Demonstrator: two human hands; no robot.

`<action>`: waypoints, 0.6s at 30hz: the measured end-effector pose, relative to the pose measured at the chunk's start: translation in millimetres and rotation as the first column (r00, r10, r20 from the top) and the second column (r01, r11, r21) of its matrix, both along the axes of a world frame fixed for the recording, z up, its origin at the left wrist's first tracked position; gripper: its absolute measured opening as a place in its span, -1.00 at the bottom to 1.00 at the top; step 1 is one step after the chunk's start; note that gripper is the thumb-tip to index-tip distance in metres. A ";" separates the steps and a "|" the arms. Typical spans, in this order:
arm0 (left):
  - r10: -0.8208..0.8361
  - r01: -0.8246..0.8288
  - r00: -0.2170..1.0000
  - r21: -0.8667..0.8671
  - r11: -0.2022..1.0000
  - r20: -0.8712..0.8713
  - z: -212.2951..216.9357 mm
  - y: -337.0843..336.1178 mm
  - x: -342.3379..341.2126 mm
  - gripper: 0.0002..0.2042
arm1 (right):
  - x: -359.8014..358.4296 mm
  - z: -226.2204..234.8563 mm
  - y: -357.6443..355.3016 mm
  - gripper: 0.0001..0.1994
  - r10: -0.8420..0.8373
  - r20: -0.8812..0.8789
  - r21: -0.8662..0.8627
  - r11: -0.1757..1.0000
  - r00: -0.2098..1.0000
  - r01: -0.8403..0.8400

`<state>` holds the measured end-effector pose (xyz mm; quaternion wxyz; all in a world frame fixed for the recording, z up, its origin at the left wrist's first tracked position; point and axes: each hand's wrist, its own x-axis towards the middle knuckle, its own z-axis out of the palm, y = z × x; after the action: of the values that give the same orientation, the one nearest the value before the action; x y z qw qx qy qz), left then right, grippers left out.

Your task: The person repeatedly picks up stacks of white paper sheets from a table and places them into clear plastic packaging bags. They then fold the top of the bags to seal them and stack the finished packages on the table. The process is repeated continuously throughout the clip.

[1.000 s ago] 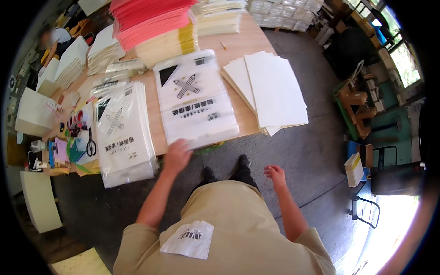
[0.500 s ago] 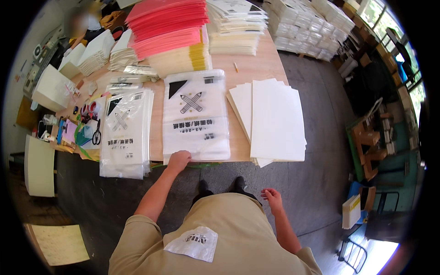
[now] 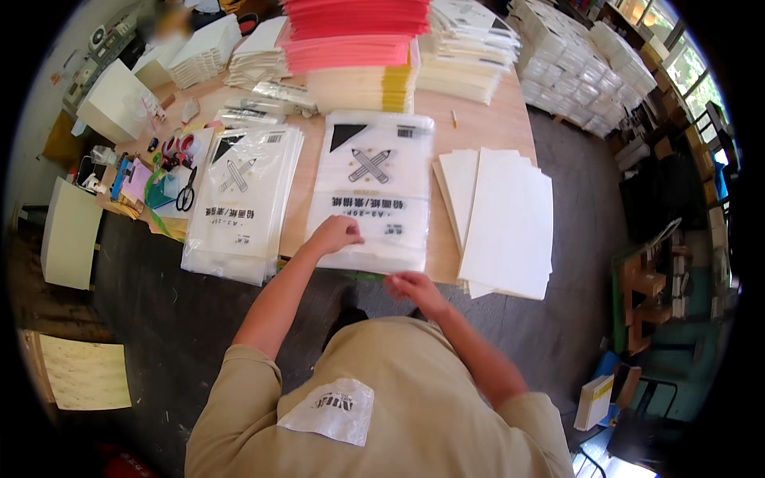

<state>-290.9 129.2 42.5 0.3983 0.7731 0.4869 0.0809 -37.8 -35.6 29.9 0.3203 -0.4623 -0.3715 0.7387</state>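
Note:
A stack of clear plastic bags [image 3: 382, 187], printed with crossed pencils and a black corner, lies in front of me at the table's near edge. My left hand [image 3: 336, 235] is over its near left part, with curled fingers; whether they pinch any plastic is hidden. Just off the stack's near edge is my right hand [image 3: 416, 290], its bent fingers smeared by motion. To the left lies a pile of similar printed packs [image 3: 239, 203] in shiny plastic. White paper sheets [image 3: 510, 227] sit fanned in a loose pile on the right.
Tall stacks of pink and red sheets [image 3: 355, 40] rise at the table's back. Scissors [image 3: 186, 191] and tape rolls [image 3: 185, 145] lie at the left. A small stick [image 3: 455, 119] rests on the wooden table [image 3: 486, 127]. Wrapped stacks [image 3: 574, 64] stand beyond it.
My left hand has moved from the bags' near edge to over their printed face. My right hand has come from beside my body toward that edge. The view has shifted.

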 end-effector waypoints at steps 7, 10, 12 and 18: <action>-0.076 0.116 0.980 -0.221 0.968 0.183 9.0 21.6 1.3 -0.83 | -82.1 15.1 58.6 -0.51 -0.392 -0.042 -0.256 0.893 0.919 0.370; -0.191 0.231 0.961 -0.199 0.952 0.197 14.0 24.8 -0.3 -0.84 | -98.0 8.4 68.8 -0.59 -0.575 0.055 -0.233 0.787 0.816 0.571; -0.194 0.246 0.955 -0.231 0.941 0.224 14.4 25.0 -3.3 -0.81 | -105.5 4.3 68.1 -0.64 -0.626 0.097 -0.129 0.762 0.773 0.634; -0.005 0.089 0.943 -0.238 0.967 0.332 -6.3 22.1 -6.0 -0.89 | -114.8 -12.7 56.4 -0.63 -0.656 0.318 -0.009 0.720 0.684 0.694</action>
<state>-296.8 151.4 36.2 0.5700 0.7039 0.4011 0.1371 -152.6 20.8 17.2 0.4809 -0.6900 -0.1693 0.5138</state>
